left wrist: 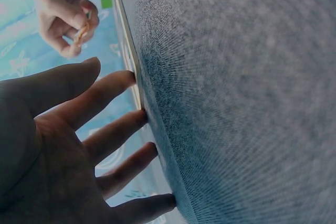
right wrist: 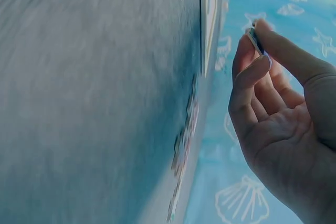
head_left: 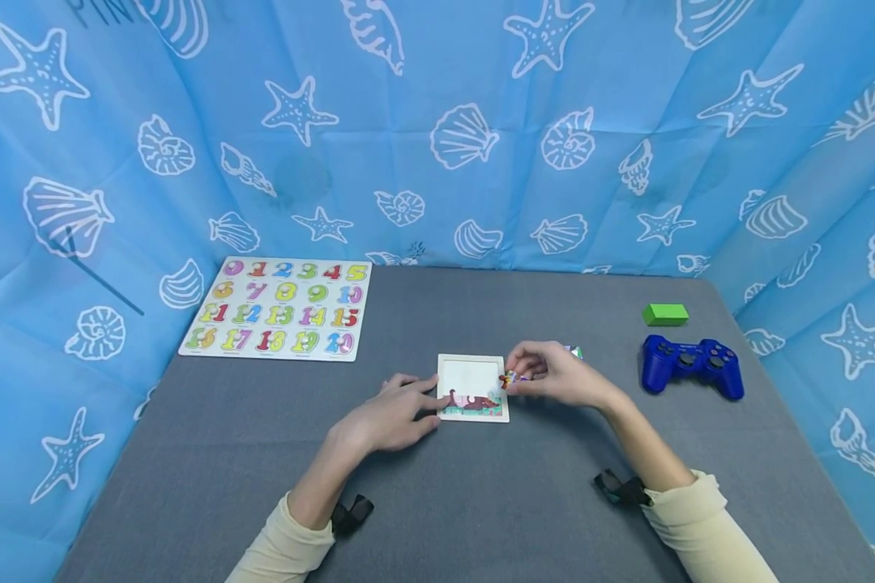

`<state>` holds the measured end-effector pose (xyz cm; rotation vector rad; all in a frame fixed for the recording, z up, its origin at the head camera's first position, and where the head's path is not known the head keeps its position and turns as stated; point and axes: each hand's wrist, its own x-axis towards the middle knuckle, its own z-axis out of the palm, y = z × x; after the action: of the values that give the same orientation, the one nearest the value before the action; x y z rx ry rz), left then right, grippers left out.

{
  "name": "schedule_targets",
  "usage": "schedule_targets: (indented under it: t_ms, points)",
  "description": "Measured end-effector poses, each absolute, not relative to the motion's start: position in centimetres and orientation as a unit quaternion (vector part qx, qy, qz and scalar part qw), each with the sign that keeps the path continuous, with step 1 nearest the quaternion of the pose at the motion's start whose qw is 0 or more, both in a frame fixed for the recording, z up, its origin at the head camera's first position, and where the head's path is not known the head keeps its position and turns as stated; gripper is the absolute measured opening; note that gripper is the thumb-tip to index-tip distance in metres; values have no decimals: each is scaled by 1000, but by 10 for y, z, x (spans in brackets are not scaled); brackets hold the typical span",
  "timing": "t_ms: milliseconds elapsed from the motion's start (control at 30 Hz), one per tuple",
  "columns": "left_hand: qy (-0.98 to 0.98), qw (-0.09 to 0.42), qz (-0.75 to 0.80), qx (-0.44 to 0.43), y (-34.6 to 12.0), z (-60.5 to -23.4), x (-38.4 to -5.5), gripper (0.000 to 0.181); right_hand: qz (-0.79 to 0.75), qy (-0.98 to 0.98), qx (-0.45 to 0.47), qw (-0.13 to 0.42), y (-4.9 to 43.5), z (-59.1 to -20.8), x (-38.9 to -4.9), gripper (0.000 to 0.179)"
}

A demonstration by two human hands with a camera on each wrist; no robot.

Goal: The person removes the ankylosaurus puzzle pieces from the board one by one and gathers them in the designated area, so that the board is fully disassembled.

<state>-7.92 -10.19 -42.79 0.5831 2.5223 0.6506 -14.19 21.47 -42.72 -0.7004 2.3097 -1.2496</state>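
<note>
A small square puzzle tray (head_left: 474, 368) with a pale wooden frame lies on the grey cloth; its lower part holds fitted pieces (head_left: 472, 404) with a brown animal picture, while the upper part shows bare board. My left hand (head_left: 399, 411) rests at its left side, fingers spread and straight, fingertips on the frame in the left wrist view. My right hand (head_left: 554, 372) pinches a small colourful puzzle piece (head_left: 512, 379) between thumb and fingers, just over the tray's right edge. In the right wrist view the piece (right wrist: 256, 42) is edge-on, raised off the table. More loose pieces (right wrist: 184, 148) lie beneath that hand.
A number puzzle board (head_left: 277, 309) lies at the back left. On the right are a green block (head_left: 665, 314) and a blue game controller (head_left: 691, 366). A blue curtain (head_left: 437, 129) with shells and starfish surrounds the grey table (head_left: 437, 502).
</note>
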Motion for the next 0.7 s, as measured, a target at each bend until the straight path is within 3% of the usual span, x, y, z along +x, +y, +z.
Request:
schedule_targets:
  t_ms: [700]
  points:
    - [918,227,242,217,-102,-427,-77,43,-448,842,-218,207,284,-424,-144,22]
